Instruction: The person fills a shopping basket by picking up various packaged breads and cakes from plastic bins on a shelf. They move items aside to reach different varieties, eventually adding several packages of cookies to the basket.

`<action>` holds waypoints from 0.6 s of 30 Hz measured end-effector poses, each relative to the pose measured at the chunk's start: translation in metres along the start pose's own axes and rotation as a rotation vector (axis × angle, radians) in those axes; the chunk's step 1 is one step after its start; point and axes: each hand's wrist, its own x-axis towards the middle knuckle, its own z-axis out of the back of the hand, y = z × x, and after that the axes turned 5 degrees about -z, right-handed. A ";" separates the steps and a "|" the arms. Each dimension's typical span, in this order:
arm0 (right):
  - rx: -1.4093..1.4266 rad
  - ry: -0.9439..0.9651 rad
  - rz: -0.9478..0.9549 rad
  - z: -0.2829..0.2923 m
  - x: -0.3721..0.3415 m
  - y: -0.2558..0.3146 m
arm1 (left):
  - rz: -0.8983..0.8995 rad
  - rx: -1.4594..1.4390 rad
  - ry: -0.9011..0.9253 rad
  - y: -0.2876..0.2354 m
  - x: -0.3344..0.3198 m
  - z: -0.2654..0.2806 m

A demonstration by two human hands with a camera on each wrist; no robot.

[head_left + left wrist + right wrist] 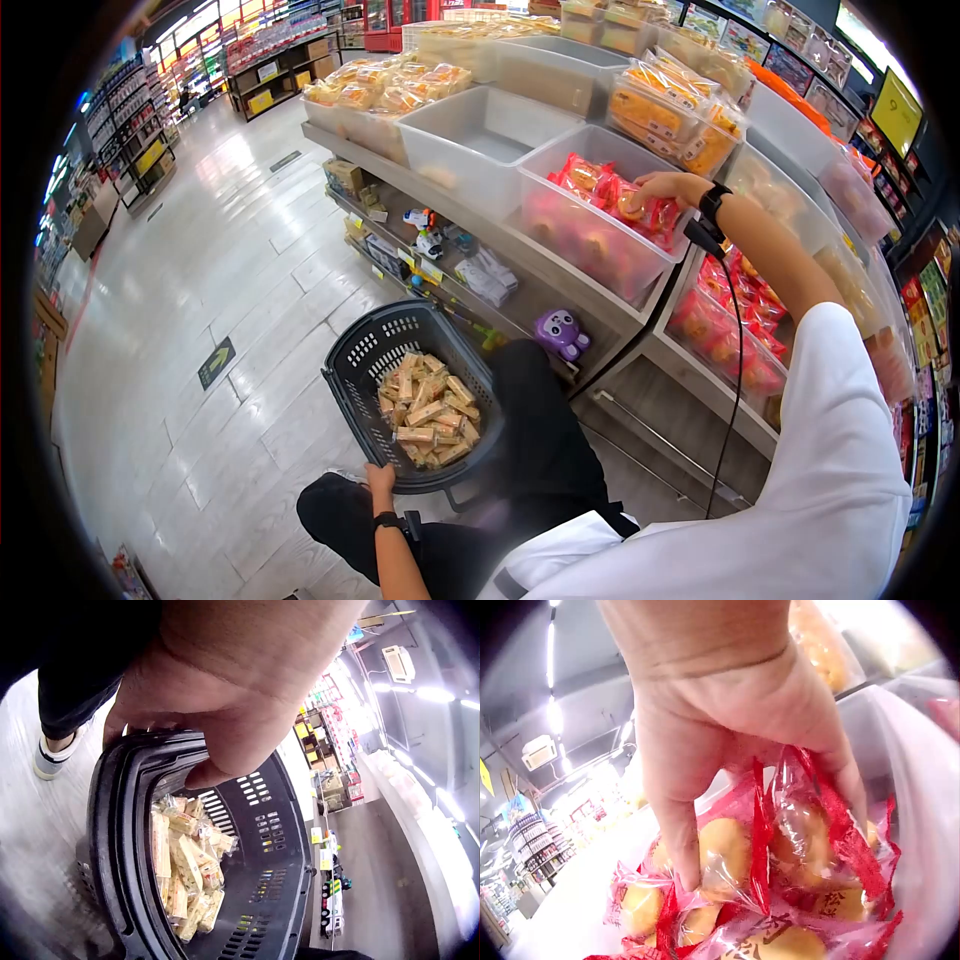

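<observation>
Pale floor tiles (pixel 220 260) stretch beside the store's tiered display, where translucent bins hold packaged snacks. Inside one bin (pixel 600 216), the person's right hand (pixel 665 188) reaches down, thumb and fingers curled round red-edged packets (pixel 585 178). Below, the left hand (pixel 380 478) grips the dark basket (pixel 340 395) at its rim, thumb inside and fingers outside. Small wrapped bars (pixel 425 410) lie heaped within the basket. On the shelf under the bins sits a purple toy (pixel 562 334).

The character "松" is printed on the red-edged packets (pixel 832 900); an arrow is shown on the floor sign (pixel 216 363)
</observation>
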 end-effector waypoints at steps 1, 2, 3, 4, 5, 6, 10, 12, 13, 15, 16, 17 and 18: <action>-0.006 0.004 0.002 0.004 0.000 0.000 | 0.006 -0.003 -0.003 0.004 0.000 -0.001; -0.006 0.056 0.028 0.004 -0.018 0.004 | 0.000 0.027 -0.009 0.002 -0.001 0.000; -0.005 0.108 0.052 0.002 -0.029 0.007 | -0.005 0.059 -0.013 -0.001 -0.002 0.001; -0.003 0.009 0.037 0.014 -0.013 0.001 | -0.002 0.059 -0.011 -0.005 -0.002 0.002; -0.005 0.013 0.030 0.017 -0.018 0.003 | 0.026 0.035 0.003 -0.001 0.001 0.000; 0.035 0.010 0.049 0.022 -0.029 0.004 | 0.052 0.013 0.017 -0.003 0.000 0.001; 0.204 0.005 0.248 0.062 -0.024 -0.015 | 0.082 0.264 -0.225 -0.021 -0.006 0.000; 0.292 0.039 0.351 0.066 -0.061 -0.013 | -0.021 0.190 -0.319 -0.043 -0.018 0.007; 0.277 -0.007 0.460 0.064 -0.084 -0.013 | -0.127 0.117 -0.418 -0.055 -0.022 0.013; 0.258 -0.053 0.564 0.054 -0.125 -0.014 | -0.289 0.030 -0.397 -0.064 -0.021 0.018; 0.296 -0.145 0.651 0.045 -0.142 -0.014 | -0.447 -0.060 -0.382 -0.069 -0.021 0.021; 0.341 -0.237 0.734 0.033 -0.159 -0.016 | -0.441 -0.052 -0.378 -0.082 -0.025 0.025; 0.344 -0.224 0.721 0.013 -0.177 -0.015 | -0.457 -0.365 -0.221 -0.102 -0.036 0.028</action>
